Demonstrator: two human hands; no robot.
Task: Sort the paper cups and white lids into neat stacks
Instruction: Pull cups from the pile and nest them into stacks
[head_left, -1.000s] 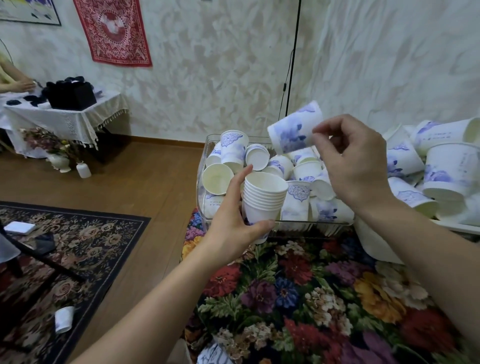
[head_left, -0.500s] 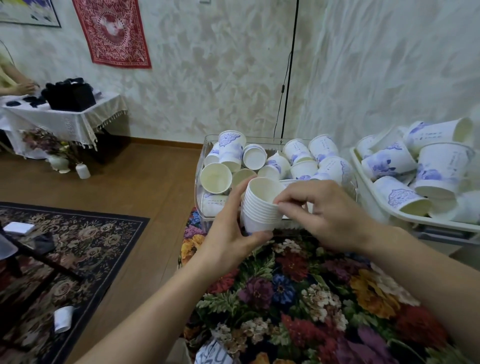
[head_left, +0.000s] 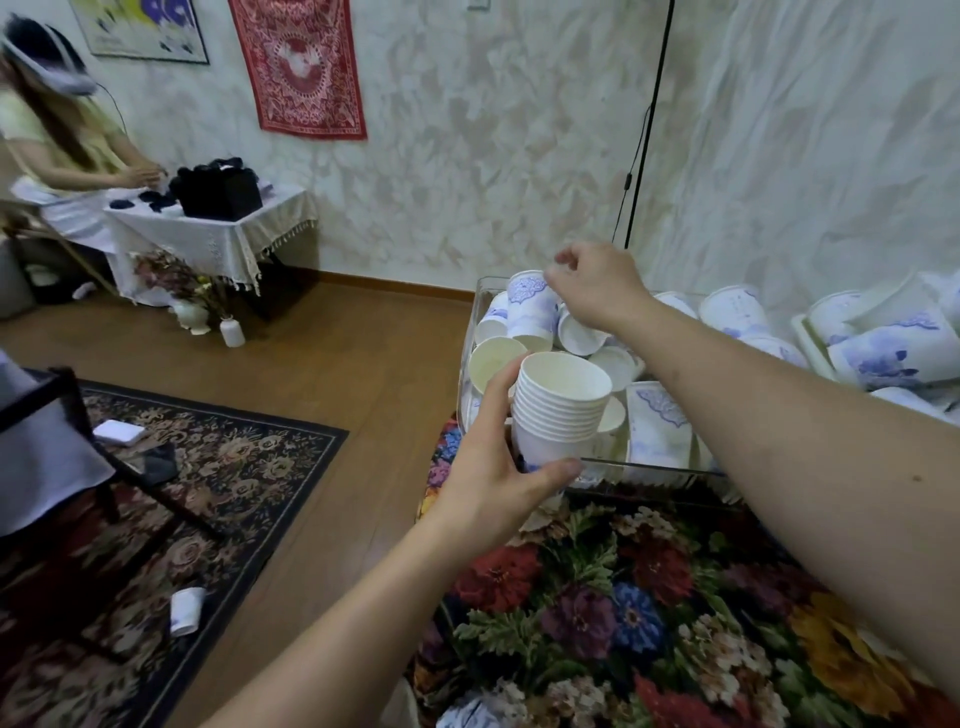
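Nearest, left grip (head_left: 493, 488) wrapped round a nested stack of cups (head_left: 561, 410), mouth up just before the clear bin (head_left: 649, 467) over the floral table (head_left: 623, 613), ready to receive more. Beyond it, right grip (head_left: 592, 291) pinching an upturned blue-printed cup (head_left: 530, 306) atop the bin's loose heap, probably next for nesting. Further right, more cups piled in a white tray (head_left: 810, 343).
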